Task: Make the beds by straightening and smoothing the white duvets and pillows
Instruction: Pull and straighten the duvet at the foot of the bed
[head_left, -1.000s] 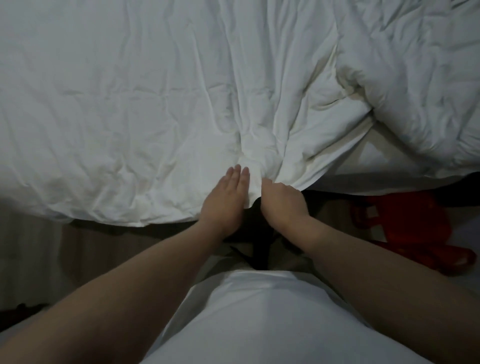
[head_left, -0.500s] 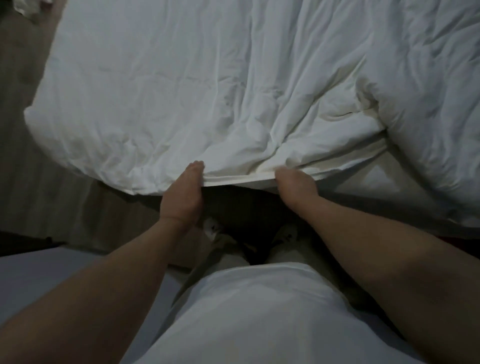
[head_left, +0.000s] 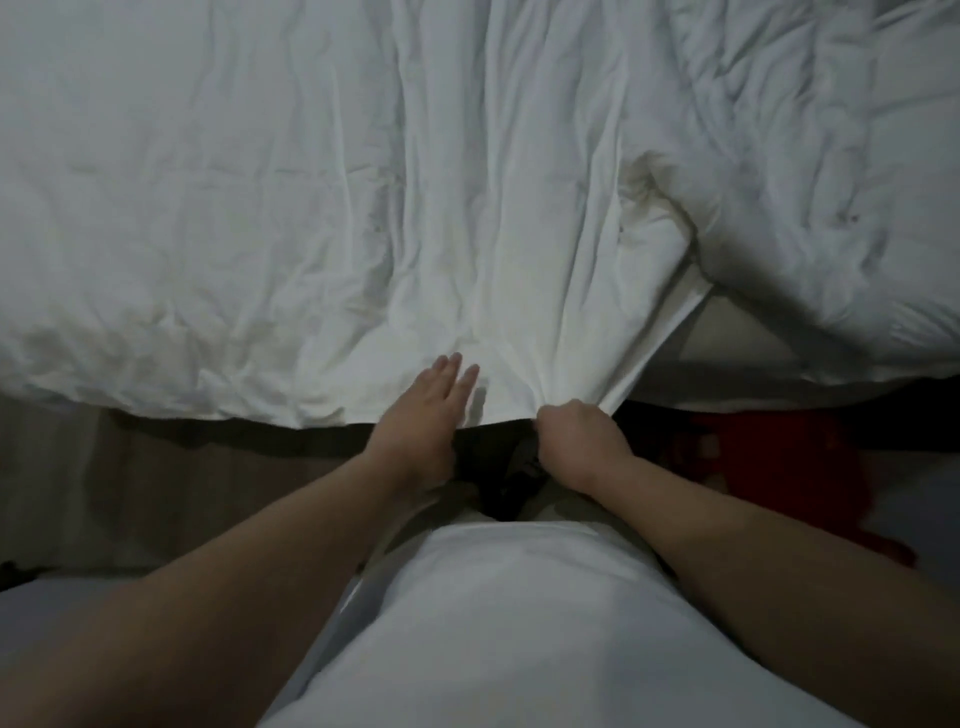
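A wrinkled white duvet (head_left: 291, 208) covers the bed in front of me, and its near edge hangs over the bed's side. My left hand (head_left: 423, 410) lies flat with straight fingers on that near edge. My right hand (head_left: 579, 441) grips the duvet's edge in a fist, and the cloth fans into folds above it. A second bunched mass of white duvet (head_left: 831, 171) lies at the right, overlapping the first. No pillow is in view.
A strip of bare mattress (head_left: 737, 338) shows between the two duvet masses at the right. A red object (head_left: 769, 462) lies on the floor by my right forearm. Brownish floor (head_left: 156, 483) runs along the bed's near side at the left.
The duvet edge, lifted between both hands half a second ago, is down again. My left hand now lies flat on top of it. My right hand still grips the edge.
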